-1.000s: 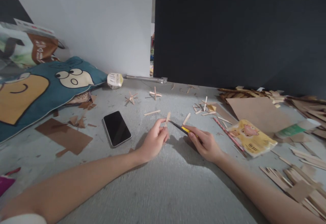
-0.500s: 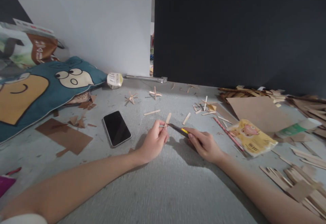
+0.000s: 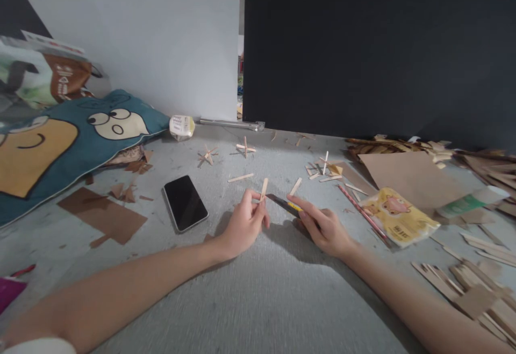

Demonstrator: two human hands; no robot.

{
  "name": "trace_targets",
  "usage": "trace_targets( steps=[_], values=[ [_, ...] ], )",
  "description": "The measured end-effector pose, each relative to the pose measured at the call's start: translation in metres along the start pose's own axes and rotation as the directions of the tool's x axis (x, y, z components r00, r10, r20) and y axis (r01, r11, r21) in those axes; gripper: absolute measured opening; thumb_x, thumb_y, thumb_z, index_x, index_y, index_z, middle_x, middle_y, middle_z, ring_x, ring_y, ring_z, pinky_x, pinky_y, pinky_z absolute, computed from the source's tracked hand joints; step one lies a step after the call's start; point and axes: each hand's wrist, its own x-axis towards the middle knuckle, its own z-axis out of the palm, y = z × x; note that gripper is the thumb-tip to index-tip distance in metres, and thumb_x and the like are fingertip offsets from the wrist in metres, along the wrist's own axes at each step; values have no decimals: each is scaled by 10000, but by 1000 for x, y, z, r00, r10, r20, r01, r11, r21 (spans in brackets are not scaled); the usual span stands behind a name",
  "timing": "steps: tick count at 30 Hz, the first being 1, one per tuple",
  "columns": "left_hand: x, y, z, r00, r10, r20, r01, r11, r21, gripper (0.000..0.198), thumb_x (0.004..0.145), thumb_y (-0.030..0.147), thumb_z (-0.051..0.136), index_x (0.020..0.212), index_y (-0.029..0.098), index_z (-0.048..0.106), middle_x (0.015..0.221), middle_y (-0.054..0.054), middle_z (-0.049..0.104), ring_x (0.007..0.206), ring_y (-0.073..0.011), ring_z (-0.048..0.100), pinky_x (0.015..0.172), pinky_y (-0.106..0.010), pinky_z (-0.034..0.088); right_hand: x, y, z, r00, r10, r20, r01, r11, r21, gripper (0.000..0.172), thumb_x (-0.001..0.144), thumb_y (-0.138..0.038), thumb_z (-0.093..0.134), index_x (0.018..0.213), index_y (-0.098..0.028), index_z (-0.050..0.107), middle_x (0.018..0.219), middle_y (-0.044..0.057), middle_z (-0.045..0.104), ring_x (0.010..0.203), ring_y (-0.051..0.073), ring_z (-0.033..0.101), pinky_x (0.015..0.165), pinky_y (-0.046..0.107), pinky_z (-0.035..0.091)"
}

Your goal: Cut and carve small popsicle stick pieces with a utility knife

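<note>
Two hands meet: left hand [image 3: 244,224] pinches a short pale wooden stick [image 3: 264,188]; right hand [image 3: 326,229] grips a yellow-black utility knife [image 3: 284,205] beside it.

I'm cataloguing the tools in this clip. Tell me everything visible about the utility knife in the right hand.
The utility knife is slim, with a dark body and a yellow section near the grip. It looks like plastic with a narrow dark tip; the blade itself is too small to make out. The right hand grips its rear end, index finger laid along the top. It lies low over the grey surface, tip pointing left toward the small wooden stick pinched upright in the left hand.
</note>
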Motion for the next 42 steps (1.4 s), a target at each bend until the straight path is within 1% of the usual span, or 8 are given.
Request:
trace_targets(
  steps=[3, 9, 14, 20, 23, 27, 37, 42],
  values=[
    [-2, 3, 1, 999, -37, 19, 38, 999, -15, 336, 1026, 554, 462, 1087, 228, 409, 624, 57, 632, 383, -73, 374, 442, -217, 316, 0, 0, 0, 999, -35, 0, 35, 999, 10, 422, 1111, -241, 361, 1460, -145, 577, 581, -49, 587, 439, 95, 484, 516, 184, 409],
    [-3, 9, -1, 996, -51, 76, 54, 998, -45, 525, 1041, 493, 447, 1449, 180, 342, 747, 18, 708, 362, -64, 417, 424, -219, 358, -1, 3, 2, 998, -66, 17, 66, 998, 5, 443, 1100, -208, 376, 1508, -171, 543, 731, -6, 688, 528, 88, 558, 585, 171, 471],
    [-2, 5, -2, 996, -58, 67, 60, 998, -28, 505, 1054, 387, 408, 1504, 178, 314, 812, -6, 746, 379, -73, 483, 426, -212, 418, 2, -2, 2, 996, -82, 17, 83, 994, -76, 441, 1094, -222, 403, 1507, -169, 548, 835, 33, 763, 528, 97, 602, 578, 191, 483],
    [-3, 6, 0, 996, -68, -62, 75, 990, 123, 429, 1082, 334, 383, 1492, 209, 355, 780, 11, 736, 349, -78, 530, 383, -191, 424, -4, -30, 16, 995, 90, -49, -95, 990, -107, 478, 1066, -221, 425, 1529, -187, 536, 1068, 110, 804, 649, 136, 718, 598, 211, 534],
    [-2, 7, 0, 996, -71, -62, 79, 989, 127, 404, 1090, 317, 374, 1479, 210, 366, 841, -13, 753, 355, -79, 554, 384, -194, 449, -8, -42, 23, 980, 182, -77, -183, 983, 3, 494, 1075, -224, 417, 1559, -186, 510, 934, 74, 794, 640, 126, 703, 639, 199, 549],
    [-2, 7, 0, 997, -64, -44, 69, 988, 137, 406, 1092, 327, 389, 1482, 214, 366, 926, -43, 774, 359, -73, 564, 384, -193, 457, -10, -48, 25, 976, 204, -81, -197, 977, 82, 494, 1075, -216, 413, 1553, -146, 516, 738, 15, 723, 579, 114, 651, 628, 181, 538],
    [-4, 10, 0, 997, -70, -45, 78, 976, 206, 424, 1079, 301, 399, 1495, 223, 380, 948, -48, 793, 333, -53, 507, 411, -189, 460, -6, -52, 22, 978, 192, -77, -188, 980, 61, 474, 1070, -216, 400, 1507, -119, 556, 734, 18, 733, 579, 100, 671, 639, 158, 550],
    [-5, 9, 0, 998, -52, -29, 58, 954, 295, 503, 1075, 305, 382, 1567, 205, 348, 986, -89, 797, 385, -68, 532, 468, -208, 476, -6, -63, 22, 964, 259, -63, -254, 965, 68, 500, 1053, -211, 391, 1516, -113, 552, 745, 36, 751, 565, 117, 674, 617, 183, 553]
  ],
)
